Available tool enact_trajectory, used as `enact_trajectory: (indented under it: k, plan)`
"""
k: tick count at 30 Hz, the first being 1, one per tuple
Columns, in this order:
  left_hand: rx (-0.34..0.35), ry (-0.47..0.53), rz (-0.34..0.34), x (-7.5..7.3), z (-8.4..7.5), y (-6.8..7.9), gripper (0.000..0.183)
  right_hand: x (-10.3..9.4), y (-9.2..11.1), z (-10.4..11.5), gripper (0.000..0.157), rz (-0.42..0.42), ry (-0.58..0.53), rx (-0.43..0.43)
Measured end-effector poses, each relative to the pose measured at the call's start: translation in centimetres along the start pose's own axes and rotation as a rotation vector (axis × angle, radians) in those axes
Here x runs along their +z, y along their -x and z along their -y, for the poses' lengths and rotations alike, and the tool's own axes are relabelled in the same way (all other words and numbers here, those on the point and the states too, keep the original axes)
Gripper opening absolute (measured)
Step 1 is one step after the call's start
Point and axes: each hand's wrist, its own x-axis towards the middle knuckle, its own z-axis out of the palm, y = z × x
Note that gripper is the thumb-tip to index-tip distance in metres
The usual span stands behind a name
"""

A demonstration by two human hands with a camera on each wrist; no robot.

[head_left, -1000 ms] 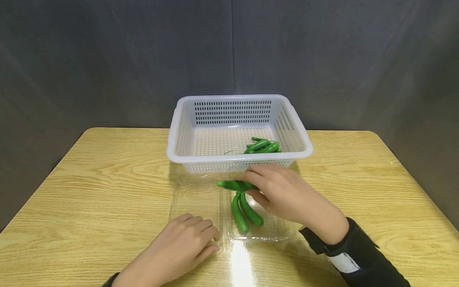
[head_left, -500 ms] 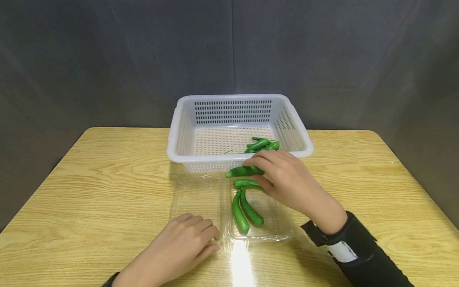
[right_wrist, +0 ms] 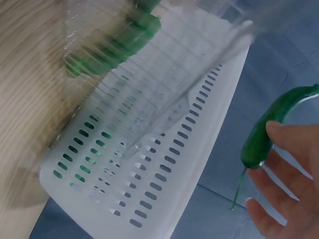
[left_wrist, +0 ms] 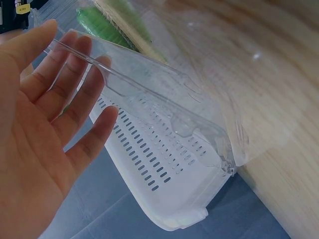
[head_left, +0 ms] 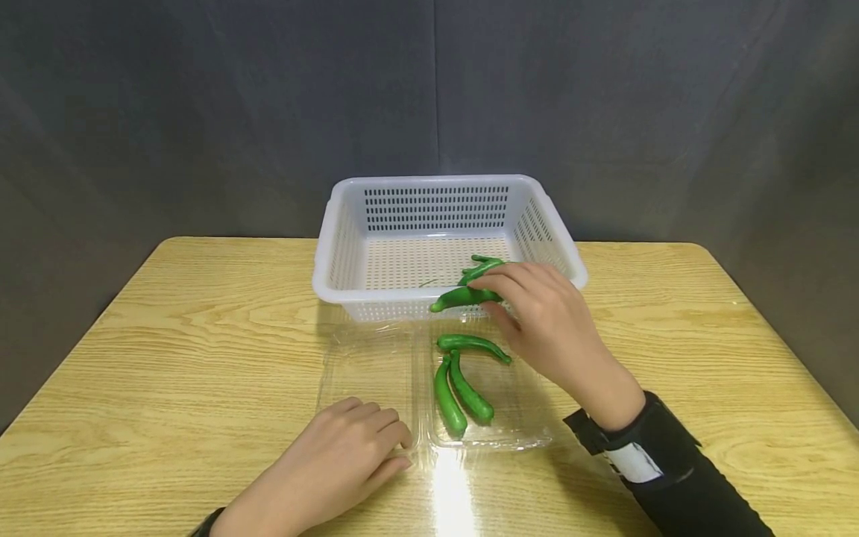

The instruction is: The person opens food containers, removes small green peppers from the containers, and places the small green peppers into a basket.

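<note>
My right hand (head_left: 543, 321) pinches a green chili pepper (head_left: 463, 298) between thumb and fingers, in front of the basket's front rim in the head view. In the right wrist view that held pepper (right_wrist: 269, 129) has a thin stem hanging down. Three other green chili peppers lie in the right half of a clear plastic clamshell box (head_left: 523, 421); one pepper (head_left: 473, 343) lies crosswise behind the other two. My left hand (head_left: 342, 455) rests at the near edge of the clamshell's left half (head_left: 369, 373), its fingers relaxed, as the left wrist view (left_wrist: 65, 89) shows.
A white perforated plastic basket (head_left: 416, 294) stands behind the clamshell, with several green chili peppers (head_left: 479, 270) inside at its front right, partly hidden by my right hand. The wooden table (head_left: 201, 335) spreads out on both sides, and a dark grey curtain (head_left: 268, 112) hangs behind.
My right hand has moved away from the clamshell toward the basket rim, carrying a pepper. Another pepper, first seen half a second ago, stays crosswise in the clamshell. My left hand stays put.
</note>
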Motion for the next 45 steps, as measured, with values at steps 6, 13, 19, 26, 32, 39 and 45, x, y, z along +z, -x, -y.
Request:
enact_trajectory:
  k: [6, 13, 19, 26, 32, 39, 45]
  plan:
    - [0.007, 0.001, -0.011, 0.0, 0.0, 0.0, 0.012, 0.1, 0.1, -0.4, 0.029, -0.051, 0.013, 0.04]
    - [0.018, 0.003, -0.015, 0.0, 0.1, 0.0, 0.011, 0.1, 0.3, -1.0, 0.029, -0.065, 0.074, 0.083]
    - [0.025, 0.005, -0.013, 0.1, 0.2, 0.0, 0.011, 0.4, 0.6, -1.6, 0.028, -0.068, 0.091, 0.107]
    - [0.023, -0.004, -0.015, 0.1, 0.2, 0.0, 0.011, 0.5, 0.9, -2.1, 0.029, -0.063, 0.105, 0.121]
    - [0.024, 0.006, -0.028, 0.2, 0.1, -0.1, 0.01, 0.6, 1.1, -2.6, 0.031, -0.062, 0.131, 0.127]
    - [0.016, 0.009, -0.019, 0.2, 0.1, -0.1, 0.009, 0.7, 1.4, -3.3, 0.031, -0.052, 0.147, 0.155]
    - [0.013, 0.005, -0.015, 0.1, 0.0, 0.0, 0.011, 0.8, 1.7, -3.7, 0.031, -0.033, 0.156, 0.187]
